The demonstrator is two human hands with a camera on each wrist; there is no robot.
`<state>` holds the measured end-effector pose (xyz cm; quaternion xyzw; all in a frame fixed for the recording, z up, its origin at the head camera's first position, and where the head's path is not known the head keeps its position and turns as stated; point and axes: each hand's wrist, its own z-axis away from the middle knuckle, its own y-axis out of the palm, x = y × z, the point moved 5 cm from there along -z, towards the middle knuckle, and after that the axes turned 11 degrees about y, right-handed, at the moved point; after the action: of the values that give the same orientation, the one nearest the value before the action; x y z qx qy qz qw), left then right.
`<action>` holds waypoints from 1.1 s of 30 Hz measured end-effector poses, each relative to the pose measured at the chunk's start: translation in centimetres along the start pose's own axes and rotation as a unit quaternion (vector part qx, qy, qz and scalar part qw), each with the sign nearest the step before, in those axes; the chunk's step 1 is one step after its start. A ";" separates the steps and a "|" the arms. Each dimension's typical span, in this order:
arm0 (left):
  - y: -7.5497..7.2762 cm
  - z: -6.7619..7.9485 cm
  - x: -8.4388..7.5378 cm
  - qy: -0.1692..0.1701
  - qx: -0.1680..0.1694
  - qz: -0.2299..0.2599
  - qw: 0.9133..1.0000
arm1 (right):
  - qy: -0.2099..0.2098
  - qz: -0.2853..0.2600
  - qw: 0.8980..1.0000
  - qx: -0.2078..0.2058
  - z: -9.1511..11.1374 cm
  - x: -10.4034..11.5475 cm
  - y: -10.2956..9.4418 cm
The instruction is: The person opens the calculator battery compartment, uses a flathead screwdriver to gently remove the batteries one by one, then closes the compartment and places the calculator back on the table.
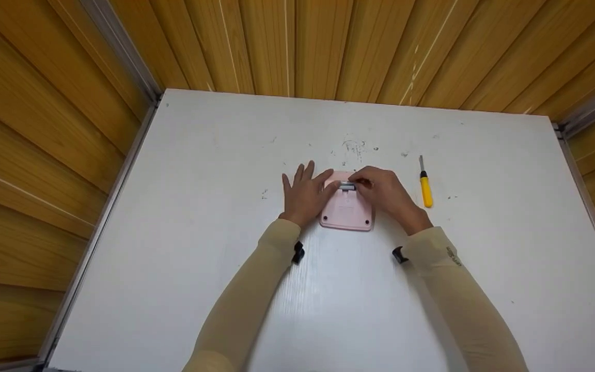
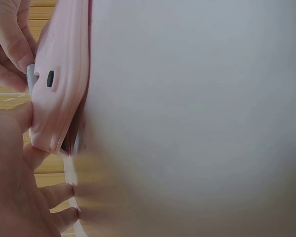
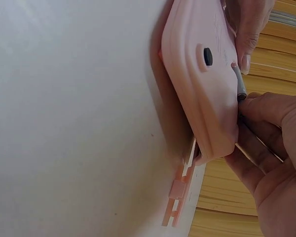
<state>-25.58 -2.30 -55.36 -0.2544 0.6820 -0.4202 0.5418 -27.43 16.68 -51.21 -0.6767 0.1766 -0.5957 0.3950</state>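
A pink plastic device [image 1: 346, 209], shaped like a desk calculator, lies underside up on the white table. Dark round feet show at its near corners. Across a slot near its far end sits a grey-silver battery [image 1: 347, 186]. My left hand [image 1: 305, 196] rests along the device's left side with fingers spread, its thumb at the battery's left end. From the right, my right hand [image 1: 382, 191] pinches the battery's other end between thumb and finger; the grey battery [image 3: 240, 84] also shows there in the right wrist view. The slot's inside is mostly hidden by the hands.
A screwdriver [image 1: 426, 188] with a yellow handle lies right of my right hand. In the right wrist view a notched pink plastic strip [image 3: 178, 189] is visible beyond the device. Wood-patterned walls [image 1: 318, 49] border the white table [image 1: 215, 155].
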 end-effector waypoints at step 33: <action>0.0 -0.1 0.0 0.006 0.000 -0.003 1.000 | 0.014 0.092 0.995 0.037 0.1 0.1 -0.5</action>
<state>-25.70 -2.22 -55.38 -0.2541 0.6845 -0.4230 0.5366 -27.42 16.99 -50.76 -0.6340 0.2212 -0.5722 0.4708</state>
